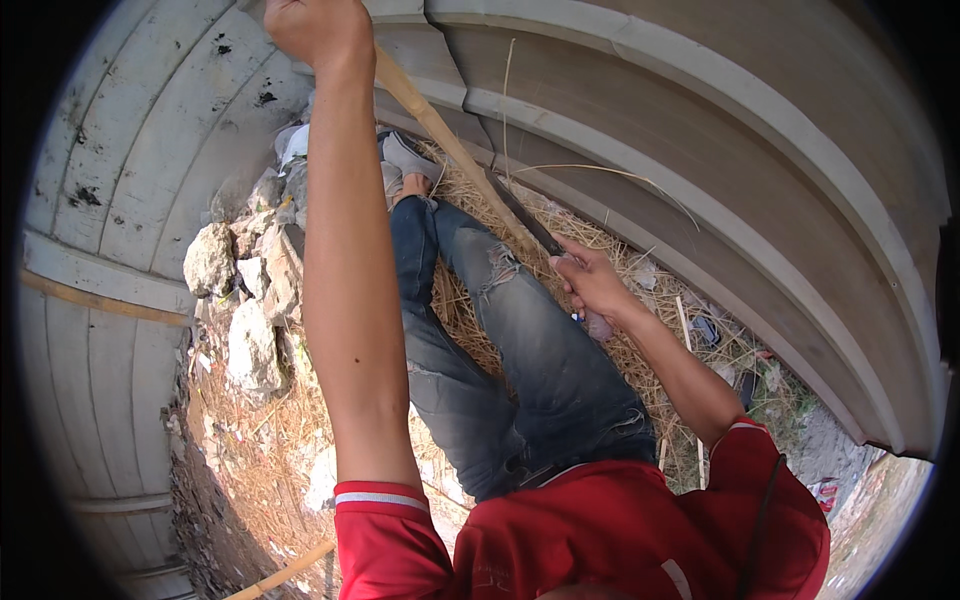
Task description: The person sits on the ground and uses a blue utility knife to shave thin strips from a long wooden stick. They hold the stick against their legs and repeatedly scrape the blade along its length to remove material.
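Observation:
My left arm reaches to the top of the head view, where my left hand [318,28] is closed in a fist, partly cut off by the edge. What it grips, if anything, is hidden. Just right of that wrist a pale bamboo pole [440,130] slants down toward the straw. My right hand [592,284] is wrapped round the handle of a machete [527,218]. Its dark blade points up and left, close alongside the pole; I cannot tell whether they touch.
Corrugated metal sheeting [700,130] curves along the right, and a pale panelled wall [130,150] stands on the left. Rough rocks [254,345] are heaped left of my jeans-clad legs [540,350]. Dry straw [460,290] and litter cover the ground. Another bamboo stick [285,572] lies at the lower left.

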Demonstrator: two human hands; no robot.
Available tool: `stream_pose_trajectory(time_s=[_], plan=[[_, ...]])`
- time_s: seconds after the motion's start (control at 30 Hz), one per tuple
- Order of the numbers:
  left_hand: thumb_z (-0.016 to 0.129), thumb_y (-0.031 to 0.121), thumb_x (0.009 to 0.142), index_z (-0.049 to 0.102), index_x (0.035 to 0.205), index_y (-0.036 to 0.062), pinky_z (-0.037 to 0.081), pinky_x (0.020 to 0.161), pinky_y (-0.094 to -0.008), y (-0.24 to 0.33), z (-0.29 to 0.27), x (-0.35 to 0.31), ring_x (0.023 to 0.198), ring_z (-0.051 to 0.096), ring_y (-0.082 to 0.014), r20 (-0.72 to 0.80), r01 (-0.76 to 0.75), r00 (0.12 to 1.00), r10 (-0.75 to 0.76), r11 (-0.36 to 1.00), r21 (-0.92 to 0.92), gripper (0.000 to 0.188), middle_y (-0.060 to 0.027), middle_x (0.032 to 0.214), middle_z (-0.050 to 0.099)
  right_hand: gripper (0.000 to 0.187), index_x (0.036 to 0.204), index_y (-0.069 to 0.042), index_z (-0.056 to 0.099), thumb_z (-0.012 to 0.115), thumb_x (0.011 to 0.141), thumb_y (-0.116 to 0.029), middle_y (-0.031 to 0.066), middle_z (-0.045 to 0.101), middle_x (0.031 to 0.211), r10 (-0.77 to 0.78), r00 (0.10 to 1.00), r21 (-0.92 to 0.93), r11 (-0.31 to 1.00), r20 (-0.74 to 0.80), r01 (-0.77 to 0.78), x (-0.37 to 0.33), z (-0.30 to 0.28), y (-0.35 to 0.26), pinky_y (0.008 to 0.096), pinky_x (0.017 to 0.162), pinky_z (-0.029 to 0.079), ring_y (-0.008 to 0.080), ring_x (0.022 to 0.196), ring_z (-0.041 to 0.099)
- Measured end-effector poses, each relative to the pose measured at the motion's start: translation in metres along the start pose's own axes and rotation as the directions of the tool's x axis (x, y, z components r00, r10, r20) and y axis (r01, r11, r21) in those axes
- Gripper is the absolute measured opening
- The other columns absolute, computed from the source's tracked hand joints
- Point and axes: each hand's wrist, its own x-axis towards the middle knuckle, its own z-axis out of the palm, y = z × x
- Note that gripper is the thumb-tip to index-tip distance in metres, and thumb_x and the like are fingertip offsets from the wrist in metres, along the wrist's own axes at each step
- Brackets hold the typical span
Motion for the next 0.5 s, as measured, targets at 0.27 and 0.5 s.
stream_pose_trajectory(time_s=[0.27,0.5], plan=[[0.038,0.05,0.111,0.06,0.074,0.0024,0.045,0.064,-0.0439,0.009,-0.002,-0.001,0.059,0.055,-0.0263,-0.097,-0.192,0.971,0.219,0.954,0.23,0.064,-0.0097,0.06,0.057,0.055,0.158,-0.017,0.048,0.062,0.106,-0.022,0.0016,0.061,0.079,-0.623,0.778,-0.321,0.757,-0.088,0.57,0.019,0.024,0.071,0.0261,0.061,0.048,0.0089,0.061,0.053],[0.035,0.054,0.112,0.056,0.08,0.0028,0.054,0.079,-0.0394,0.003,-0.018,-0.003,0.076,0.063,-0.0244,-0.022,-0.038,0.999,0.038,0.999,0.012,0.064,-0.0112,0.079,0.064,0.056,0.156,-0.017,0.051,0.065,0.102,-0.027,0.0029,0.062,0.08,0.151,0.984,-0.242,0.956,-0.09,-0.169,0.031,-0.057,0.168,0.0299,0.058,0.049,0.0115,0.063,0.056]])
